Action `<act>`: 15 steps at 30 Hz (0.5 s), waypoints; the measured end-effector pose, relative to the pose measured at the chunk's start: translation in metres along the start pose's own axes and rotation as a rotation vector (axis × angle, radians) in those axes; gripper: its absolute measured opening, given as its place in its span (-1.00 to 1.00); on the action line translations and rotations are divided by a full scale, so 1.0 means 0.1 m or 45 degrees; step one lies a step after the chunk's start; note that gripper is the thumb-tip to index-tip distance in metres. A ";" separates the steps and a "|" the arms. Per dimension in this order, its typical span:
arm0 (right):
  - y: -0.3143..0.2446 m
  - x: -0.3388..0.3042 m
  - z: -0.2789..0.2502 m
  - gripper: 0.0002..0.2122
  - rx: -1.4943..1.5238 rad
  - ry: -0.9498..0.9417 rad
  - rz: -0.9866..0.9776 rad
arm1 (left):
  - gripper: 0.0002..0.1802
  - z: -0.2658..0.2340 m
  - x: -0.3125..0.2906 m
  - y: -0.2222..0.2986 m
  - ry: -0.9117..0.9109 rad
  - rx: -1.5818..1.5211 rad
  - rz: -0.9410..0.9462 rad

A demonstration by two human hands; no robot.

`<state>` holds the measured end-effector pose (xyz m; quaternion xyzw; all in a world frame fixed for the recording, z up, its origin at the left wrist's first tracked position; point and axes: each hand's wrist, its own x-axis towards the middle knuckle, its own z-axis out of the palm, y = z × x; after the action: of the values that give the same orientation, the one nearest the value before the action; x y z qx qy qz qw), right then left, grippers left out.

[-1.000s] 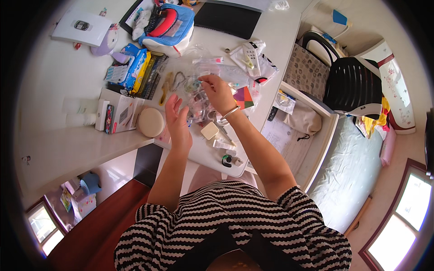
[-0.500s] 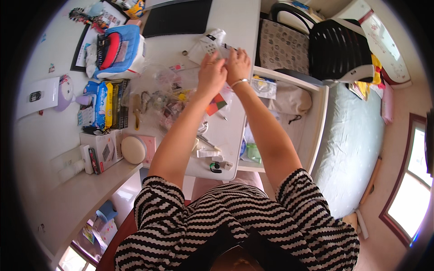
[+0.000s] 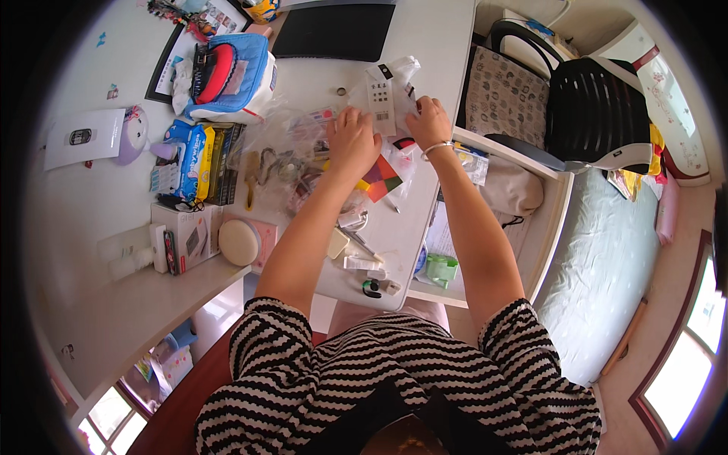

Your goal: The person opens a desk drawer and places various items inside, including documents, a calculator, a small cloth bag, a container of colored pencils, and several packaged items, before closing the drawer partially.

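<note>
A white and clear plastic bag (image 3: 381, 98) with a printed label lies on the desk, between my hands. My left hand (image 3: 353, 144) rests at its lower left edge, fingers slightly apart and bent down, thumb held away from them. My right hand (image 3: 431, 123), with a bracelet at the wrist, has its fingers curled at the bag's right edge; the fingertips are partly hidden. Below my left hand, a multicoloured card (image 3: 381, 182) lies beside a heap of clear plastic bags (image 3: 284, 163) holding small items.
An open drawer (image 3: 557, 220) with a beige pouch (image 3: 516, 188) and green item is at right. A blue and white container (image 3: 254, 76), wipes pack (image 3: 201, 163) and boxes line the left. A dark flat panel (image 3: 334, 32) lies at the far side. A black chair (image 3: 599, 114) stands far right.
My hands have moved apart, my left hand lower beside the bag and my right hand at its right edge. More of the bag's label shows. The whole view has shifted slightly.
</note>
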<state>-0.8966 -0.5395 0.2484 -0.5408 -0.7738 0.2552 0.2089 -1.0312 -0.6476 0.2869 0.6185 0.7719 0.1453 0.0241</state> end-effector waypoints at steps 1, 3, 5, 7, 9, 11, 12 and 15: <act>0.03 -0.01 0.00 -0.75 0.098 -0.010 -0.002 | -0.60 0.00 0.06 0.02 0.079 -0.044 0.041; -0.03 -0.05 0.01 -0.77 0.229 0.038 -0.068 | -0.56 0.11 0.19 0.05 0.060 -0.186 -0.086; -0.16 -0.12 -0.07 -0.77 0.329 0.011 -0.090 | -0.57 0.19 0.31 0.07 0.038 -0.302 -0.212; -0.19 -0.17 -0.11 -0.78 0.389 0.047 -0.128 | -0.62 0.23 0.39 0.11 0.016 -0.384 -0.336; -0.22 -0.21 -0.18 -0.78 0.405 0.096 -0.121 | -0.63 0.25 0.38 0.07 -0.017 -0.418 -0.356; -0.21 -0.23 -0.25 -0.80 0.405 0.171 0.032 | -0.63 0.29 0.41 -0.03 -0.105 -0.419 -0.381; -0.20 -0.25 -0.30 -0.81 0.444 0.210 0.067 | -0.62 0.27 0.40 -0.07 -0.142 -0.416 -0.393; 0.00 -0.30 -0.35 -0.84 0.819 0.186 0.211 | -0.60 0.23 0.36 -0.07 -0.127 -0.393 -0.374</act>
<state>-0.8655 -0.5614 0.2744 -0.5252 -0.5900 0.4630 0.4021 -1.0415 -0.6104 0.2684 0.4948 0.8201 0.2259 0.1777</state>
